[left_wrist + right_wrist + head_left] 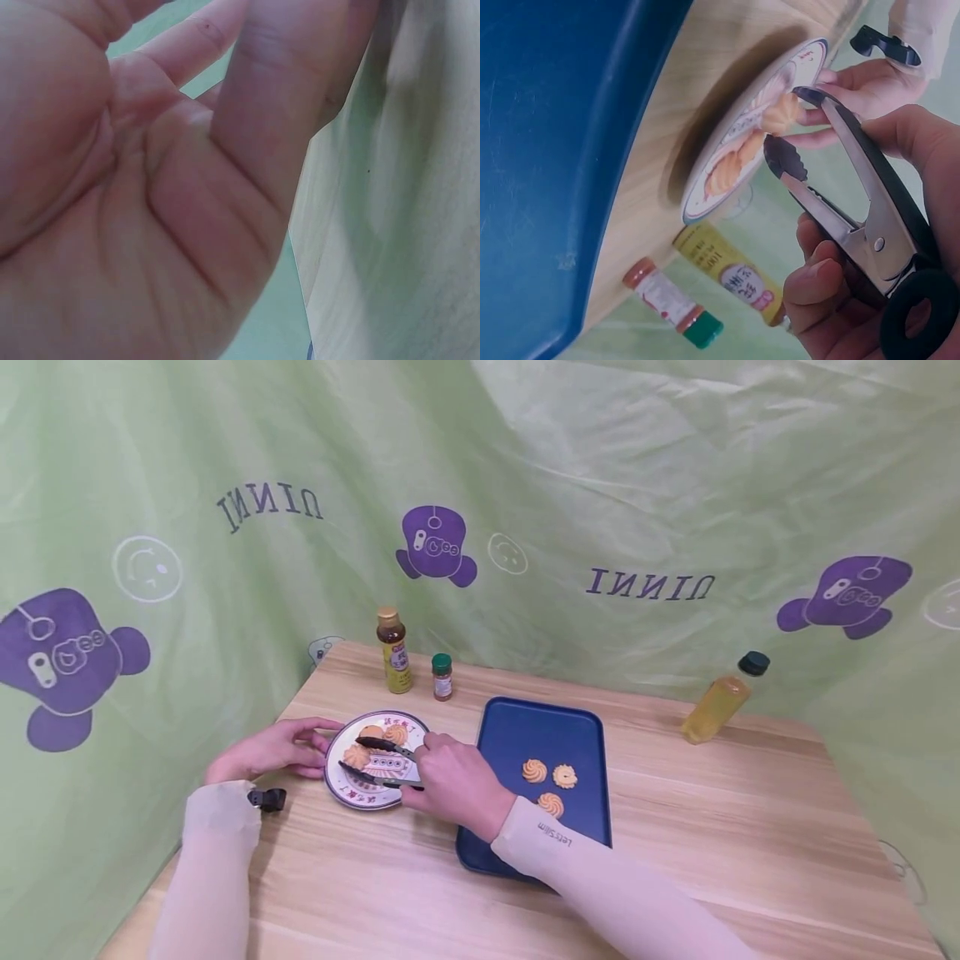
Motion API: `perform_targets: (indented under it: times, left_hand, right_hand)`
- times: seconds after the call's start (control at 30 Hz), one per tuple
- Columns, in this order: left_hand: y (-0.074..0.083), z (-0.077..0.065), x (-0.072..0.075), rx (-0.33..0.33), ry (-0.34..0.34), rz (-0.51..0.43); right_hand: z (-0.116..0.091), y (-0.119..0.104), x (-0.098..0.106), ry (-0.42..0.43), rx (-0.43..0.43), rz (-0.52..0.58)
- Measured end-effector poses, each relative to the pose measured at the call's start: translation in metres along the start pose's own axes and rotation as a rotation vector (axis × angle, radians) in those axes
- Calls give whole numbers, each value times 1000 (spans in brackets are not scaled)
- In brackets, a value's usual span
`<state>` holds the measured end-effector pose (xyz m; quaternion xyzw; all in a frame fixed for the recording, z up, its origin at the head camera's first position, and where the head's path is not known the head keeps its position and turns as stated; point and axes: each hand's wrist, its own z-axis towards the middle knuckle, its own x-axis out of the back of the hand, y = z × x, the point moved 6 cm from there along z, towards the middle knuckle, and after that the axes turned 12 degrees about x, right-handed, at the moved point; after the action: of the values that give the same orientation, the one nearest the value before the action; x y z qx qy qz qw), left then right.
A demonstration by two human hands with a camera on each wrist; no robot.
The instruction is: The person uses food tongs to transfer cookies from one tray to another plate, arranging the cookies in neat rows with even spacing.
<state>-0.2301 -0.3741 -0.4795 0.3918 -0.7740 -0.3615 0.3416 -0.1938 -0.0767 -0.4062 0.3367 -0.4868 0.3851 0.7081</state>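
Holding the tongs, the right hand curls its fingers round the handles, tips parted about a cookie on the plate, near the surface's left edge. The left hand's spread fingers touch the rim, probably steadying it. Open room lies beyond the tray's right edge.

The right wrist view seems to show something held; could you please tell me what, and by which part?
The right hand holds the tongs by both handles, thumb opposite fingers.
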Motion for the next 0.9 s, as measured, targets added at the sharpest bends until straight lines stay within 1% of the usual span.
perform_targets:
  times: [0.07,0.17,0.3,0.53,0.8,0.9]
  left_hand:
    - [1,2,-1,7,-4,-11]
    - [3,4,-3,-2,-10,-5]
    - [2,3,-2,-3,4,9]
    - [-1,2,-3,19,19,16]
    - [0,0,-1,-14,-5,7]
    - [-1,0,1,-5,4,9]
  right_hand:
    - [0,1,-2,-18,-14,7]
    - [0,3,-4,-32,-29,19]
    - [3,3,-7,-28,-30,34]
    - [7,3,-14,-41,-44,54]
    - [3,4,-8,-30,-70,77]
    - [2,4,-5,-19,-70,77]
